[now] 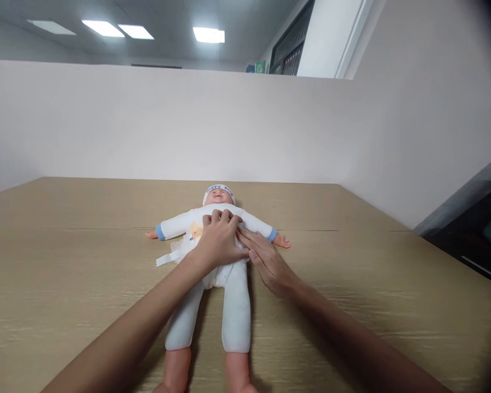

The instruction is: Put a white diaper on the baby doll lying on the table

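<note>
A baby doll (237, 322) lies on its back, arms spread, its feet toward me. It wears a white suit with blue cuffs and a lettered white headband. A white diaper (216, 278) is around its hips, with one fastening tab (167, 258) sticking out loose on the left. My left hand (221, 237) lies across the doll's belly, fingers bent, closed on the diaper's front at the right. Against the diaper's right side, my right hand (270, 265) has its fingers together and touches the left hand. The tab between them is hidden.
The doll lies on a wide wooden table (85, 273) with a seam across it. A pale partition wall (167, 120) rises behind the table's far edge. At the far right is a dark, screen-like object (474, 234).
</note>
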Action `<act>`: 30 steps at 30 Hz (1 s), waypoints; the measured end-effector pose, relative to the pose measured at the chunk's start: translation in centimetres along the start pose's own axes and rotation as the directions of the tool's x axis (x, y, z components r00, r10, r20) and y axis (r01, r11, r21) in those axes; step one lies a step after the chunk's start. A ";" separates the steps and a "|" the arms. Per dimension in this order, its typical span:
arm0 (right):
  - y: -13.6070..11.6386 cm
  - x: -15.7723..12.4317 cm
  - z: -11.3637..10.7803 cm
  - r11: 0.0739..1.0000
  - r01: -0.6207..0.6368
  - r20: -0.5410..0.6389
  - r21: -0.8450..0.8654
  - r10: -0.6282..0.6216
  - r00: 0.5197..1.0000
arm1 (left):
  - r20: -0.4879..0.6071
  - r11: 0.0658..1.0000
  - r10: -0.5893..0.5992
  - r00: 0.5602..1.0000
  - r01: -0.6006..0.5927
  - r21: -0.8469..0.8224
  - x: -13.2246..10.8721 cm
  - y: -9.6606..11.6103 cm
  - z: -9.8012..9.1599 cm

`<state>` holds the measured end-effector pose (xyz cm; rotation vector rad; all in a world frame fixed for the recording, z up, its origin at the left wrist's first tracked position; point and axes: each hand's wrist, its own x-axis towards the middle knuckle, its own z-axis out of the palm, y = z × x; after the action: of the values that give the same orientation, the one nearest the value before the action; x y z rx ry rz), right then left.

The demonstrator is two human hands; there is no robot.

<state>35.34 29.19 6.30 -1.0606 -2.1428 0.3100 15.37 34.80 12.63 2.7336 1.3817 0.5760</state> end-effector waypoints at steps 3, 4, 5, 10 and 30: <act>0.2 0.0 -0.4 0.998 -0.002 0.008 -0.066 0.002 1.000 | -0.003 0.981 0.042 0.999 -0.042 -0.190 -0.6 -0.4 -1.0; 0.1 -0.1 -0.5 0.997 -0.001 0.004 -0.079 0.002 1.000 | -0.041 0.956 0.061 0.997 -0.071 -0.284 -1.1 -0.7 -1.3; -0.1 -0.1 -0.6 0.996 0.001 0.000 -0.087 -0.001 1.000 | -0.104 0.921 0.065 0.992 -0.100 -0.375 -1.6 -1.2 -1.6; -2.3 0.5 -0.7 0.998 -0.059 -0.141 -0.036 0.053 0.989 | -0.371 0.832 -0.149 0.917 -0.086 -0.548 -5.9 -5.5 -1.6; -4.2 18.9 2.3 0.985 0.003 0.312 -0.174 0.052 0.949 | -0.029 0.772 -0.492 0.870 0.420 -0.477 -11.9 -14.4 1.7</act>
<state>23.54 41.28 16.12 -1.2027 -2.4809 0.3285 -1.62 34.50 4.64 1.9223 1.6151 0.9398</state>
